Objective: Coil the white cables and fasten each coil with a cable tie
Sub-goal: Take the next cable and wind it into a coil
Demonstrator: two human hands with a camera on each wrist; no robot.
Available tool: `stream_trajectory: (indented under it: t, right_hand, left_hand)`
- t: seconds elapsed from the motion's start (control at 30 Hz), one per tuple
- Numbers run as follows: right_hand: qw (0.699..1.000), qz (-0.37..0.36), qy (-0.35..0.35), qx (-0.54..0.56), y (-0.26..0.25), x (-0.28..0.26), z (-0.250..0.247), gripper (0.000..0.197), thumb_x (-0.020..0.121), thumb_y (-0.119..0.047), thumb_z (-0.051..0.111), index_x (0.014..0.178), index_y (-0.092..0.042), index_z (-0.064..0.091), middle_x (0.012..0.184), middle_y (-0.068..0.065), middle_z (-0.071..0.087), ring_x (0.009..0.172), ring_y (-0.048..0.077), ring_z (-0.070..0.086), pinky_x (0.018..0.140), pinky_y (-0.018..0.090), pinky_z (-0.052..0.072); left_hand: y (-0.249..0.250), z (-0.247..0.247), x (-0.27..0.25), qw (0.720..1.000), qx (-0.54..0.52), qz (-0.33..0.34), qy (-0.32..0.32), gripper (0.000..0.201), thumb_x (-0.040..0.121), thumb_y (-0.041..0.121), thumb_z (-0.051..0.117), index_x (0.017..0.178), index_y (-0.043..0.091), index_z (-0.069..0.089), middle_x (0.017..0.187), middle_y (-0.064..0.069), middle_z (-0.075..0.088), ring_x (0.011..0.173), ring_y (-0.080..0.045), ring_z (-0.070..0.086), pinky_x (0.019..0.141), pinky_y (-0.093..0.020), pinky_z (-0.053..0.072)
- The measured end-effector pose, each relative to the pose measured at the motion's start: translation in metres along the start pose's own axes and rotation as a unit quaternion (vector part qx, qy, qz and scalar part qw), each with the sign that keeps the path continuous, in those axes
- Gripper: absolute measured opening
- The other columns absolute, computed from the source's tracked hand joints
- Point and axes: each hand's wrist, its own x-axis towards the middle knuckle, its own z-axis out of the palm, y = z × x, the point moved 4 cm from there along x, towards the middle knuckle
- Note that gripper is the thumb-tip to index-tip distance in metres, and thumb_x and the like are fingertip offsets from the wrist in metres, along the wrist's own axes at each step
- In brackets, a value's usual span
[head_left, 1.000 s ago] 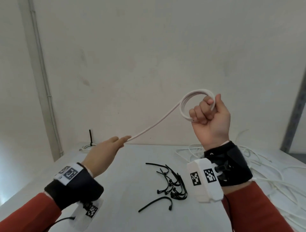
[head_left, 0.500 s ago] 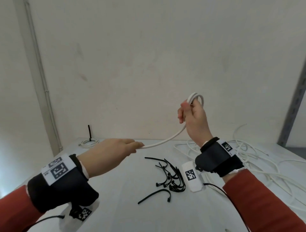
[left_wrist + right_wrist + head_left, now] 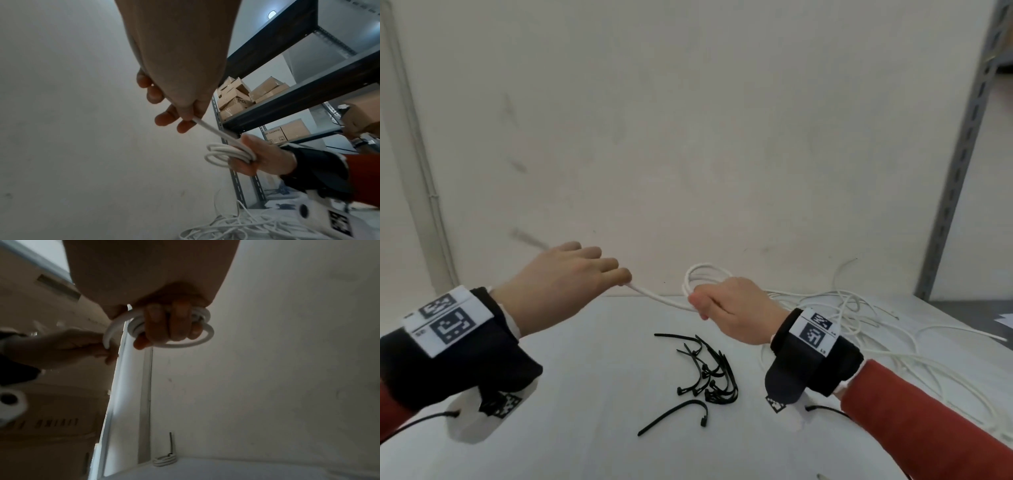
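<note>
Head view has my right hand (image 3: 736,315) clenched around a small white cable coil (image 3: 705,274) held above the table (image 3: 592,359), black cable ties (image 3: 710,373) lying right below. My left hand (image 3: 561,277) pinches the loose tail (image 3: 661,298) just beside it.

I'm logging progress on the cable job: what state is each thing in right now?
held coil: several loops, above the table, untied.
right hand: gripping the held coil.
left hand: pinching its straight tail.
loose cables: uncoiled, tangled on the table.
cable ties: unfastened, heaped on the table.
far coil: wound, black tie on it, resting by the wall.
</note>
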Motion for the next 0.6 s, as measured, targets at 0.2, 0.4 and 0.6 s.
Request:
stream_trajectory:
  t: [0.2,0.4,0.6]
  right_hand:
    - [0.879,0.099,0.036,0.466,-0.009,0.002,-0.004,0.063,0.099,-0.052,0.029,0.054,-0.012,0.049,0.046,0.002,0.032,0.039,0.011,0.024,0.042,0.02,0.02]
    - [0.739,0.124,0.066,0.659,-0.022,0.017,0.002,0.063,0.096,-0.052,0.026,0.047,-0.018,0.043,0.037,-0.005,0.019,0.037,0.011,0.014,0.052,0.036,0.007]
    - [0.651,0.14,0.092,0.74,-0.033,0.034,0.012,0.065,0.1,-0.046,0.024,0.044,-0.017,0.039,0.033,-0.004,0.018,0.029,0.011,0.017,0.048,0.033,0.015]
  left_hand:
    - [-0.008,0.011,0.005,0.986,-0.13,-0.101,0.006,0.035,0.082,0.01,0.032,0.103,0.033,0.047,0.077,0.018,0.056,0.066,-0.012,0.054,0.06,-0.027,0.041]
    - [0.018,0.026,0.0,0.825,-0.503,-0.254,0.052,0.03,0.096,0.04,0.03,0.104,0.029,0.057,0.102,0.012,0.062,0.1,-0.011,0.057,0.091,-0.026,0.041]
    - [0.039,0.027,0.007,0.636,-0.643,-0.402,0.145,0.042,0.094,0.047,0.034,0.105,0.02,0.064,0.071,0.015,0.046,0.064,-0.004,0.034,0.063,-0.021,0.032]
